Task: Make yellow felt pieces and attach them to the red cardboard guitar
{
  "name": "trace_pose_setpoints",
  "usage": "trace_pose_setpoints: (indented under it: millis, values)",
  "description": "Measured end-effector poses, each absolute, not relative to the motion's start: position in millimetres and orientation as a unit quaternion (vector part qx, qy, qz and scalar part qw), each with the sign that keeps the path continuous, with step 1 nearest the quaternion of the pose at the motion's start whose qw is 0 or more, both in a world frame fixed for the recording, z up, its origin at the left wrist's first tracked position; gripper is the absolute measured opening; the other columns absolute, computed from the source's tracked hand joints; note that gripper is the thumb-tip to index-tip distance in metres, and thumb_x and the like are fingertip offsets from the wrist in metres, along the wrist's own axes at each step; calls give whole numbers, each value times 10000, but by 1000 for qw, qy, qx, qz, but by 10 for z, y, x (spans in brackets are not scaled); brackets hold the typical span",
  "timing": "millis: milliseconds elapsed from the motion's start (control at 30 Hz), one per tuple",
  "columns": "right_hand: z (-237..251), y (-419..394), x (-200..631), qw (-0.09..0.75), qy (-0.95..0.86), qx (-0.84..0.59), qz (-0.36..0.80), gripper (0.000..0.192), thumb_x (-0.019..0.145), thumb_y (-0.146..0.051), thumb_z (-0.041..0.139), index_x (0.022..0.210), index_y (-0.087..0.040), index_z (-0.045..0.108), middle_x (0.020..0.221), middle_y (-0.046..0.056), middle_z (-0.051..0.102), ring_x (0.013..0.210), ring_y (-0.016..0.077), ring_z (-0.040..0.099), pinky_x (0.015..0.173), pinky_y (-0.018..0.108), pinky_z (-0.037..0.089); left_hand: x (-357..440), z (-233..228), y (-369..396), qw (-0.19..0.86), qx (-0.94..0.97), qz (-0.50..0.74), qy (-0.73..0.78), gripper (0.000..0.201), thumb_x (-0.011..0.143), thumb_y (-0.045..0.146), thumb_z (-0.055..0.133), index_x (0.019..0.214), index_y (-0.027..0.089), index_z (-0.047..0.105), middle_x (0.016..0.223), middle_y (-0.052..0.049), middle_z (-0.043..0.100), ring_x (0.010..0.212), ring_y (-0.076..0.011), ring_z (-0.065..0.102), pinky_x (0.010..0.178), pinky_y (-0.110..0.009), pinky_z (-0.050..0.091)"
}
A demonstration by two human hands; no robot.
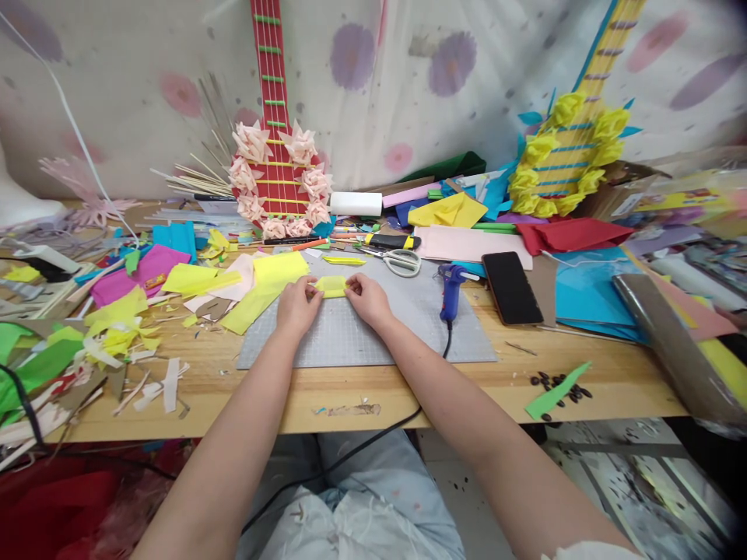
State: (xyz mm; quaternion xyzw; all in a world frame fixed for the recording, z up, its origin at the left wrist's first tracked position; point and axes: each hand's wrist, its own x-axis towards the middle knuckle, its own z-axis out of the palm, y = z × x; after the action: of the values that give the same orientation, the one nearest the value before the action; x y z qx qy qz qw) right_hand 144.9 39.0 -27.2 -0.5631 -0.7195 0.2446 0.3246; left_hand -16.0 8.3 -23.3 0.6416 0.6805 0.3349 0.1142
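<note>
A small folded piece of yellow crepe paper lies stretched between my two hands, over the grey cutting mat. My left hand pinches its left end between thumb and fingers. At the opposite end, my right hand has the paper pinched the same way. Just behind the hands rests a narrow yellow strip. Scissors with pale handles lie on the mat to the right, near a blue glue gun. A wider yellow paper sheet is close to my left hand.
Two paper-decorated guitars, one red and one yellow, stand at the back. A phone lies right of the glue gun, whose cord crosses the table's front edge. Paper scraps cover the left side; dark seeds lie front right.
</note>
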Motion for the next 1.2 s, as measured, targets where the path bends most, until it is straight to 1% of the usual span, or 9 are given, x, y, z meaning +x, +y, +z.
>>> trace_pose_setpoints:
  millis: [167, 300, 467, 667, 833, 1000, 1100, 1200]
  values:
    - [-234, 344, 1413, 315, -726, -577, 202, 167, 739, -169, 496, 881, -205, 577, 772, -3, 632, 740, 144, 525, 696, 268, 388, -94, -206, 80, 63, 643, 312, 697, 256, 750, 249, 516, 1000, 208, 553, 787, -13, 660, 842, -220, 527, 775, -343, 391]
    - [-202, 313, 1387, 295, -736, -587, 164, 176, 740, -153, 478, 882, -196, 571, 816, 27, 629, 772, 164, 520, 710, 282, 382, -40, -184, 77, 27, 646, 288, 706, 262, 739, 220, 513, 999, 206, 543, 777, -23, 655, 865, -241, 516, 779, -360, 378]
    - [-181, 298, 1369, 275, -744, -591, 147, 173, 757, -148, 456, 883, -185, 569, 847, 51, 626, 788, 174, 520, 731, 294, 373, -30, -193, 82, 12, 647, 279, 709, 262, 729, 205, 520, 991, 205, 525, 768, -27, 646, 877, -244, 518, 786, -364, 368]
    - [-195, 298, 1359, 270, -748, -595, 121, 169, 764, -143, 449, 883, -183, 563, 835, 49, 630, 773, 180, 519, 704, 292, 359, -25, -188, 71, 10, 644, 277, 713, 215, 736, 205, 526, 949, 213, 505, 760, -29, 628, 860, -241, 511, 762, -361, 365]
    - [-167, 279, 1353, 255, -750, -599, 115, 170, 778, -152, 450, 905, -182, 558, 845, 55, 624, 784, 187, 512, 695, 294, 350, -4, -166, 45, -8, 676, 250, 693, 117, 766, 194, 474, 847, 229, 552, 792, -45, 615, 868, -244, 485, 738, -358, 358]
    - [-150, 265, 1352, 233, -764, -592, 107, 171, 817, -182, 427, 884, -200, 583, 871, 74, 610, 828, 209, 503, 719, 316, 348, 10, -186, 41, -18, 696, 218, 683, 207, 798, 199, 418, 815, 245, 619, 840, -73, 599, 917, -260, 452, 756, -383, 344]
    - [-154, 262, 1344, 220, -768, -592, 102, 182, 818, -183, 429, 900, -195, 591, 911, 93, 598, 870, 221, 493, 749, 330, 347, 28, -192, 34, -21, 689, 226, 688, 208, 780, 194, 438, 825, 244, 634, 854, -84, 581, 935, -266, 435, 777, -394, 337]
    - [-155, 255, 1322, 208, -769, -598, 91, 180, 819, -225, 443, 921, -179, 584, 947, 103, 586, 902, 225, 487, 775, 337, 349, 66, -177, 22, -28, 673, 240, 699, 158, 758, 275, 495, 803, 231, 640, 869, -89, 555, 956, -269, 418, 812, -397, 331]
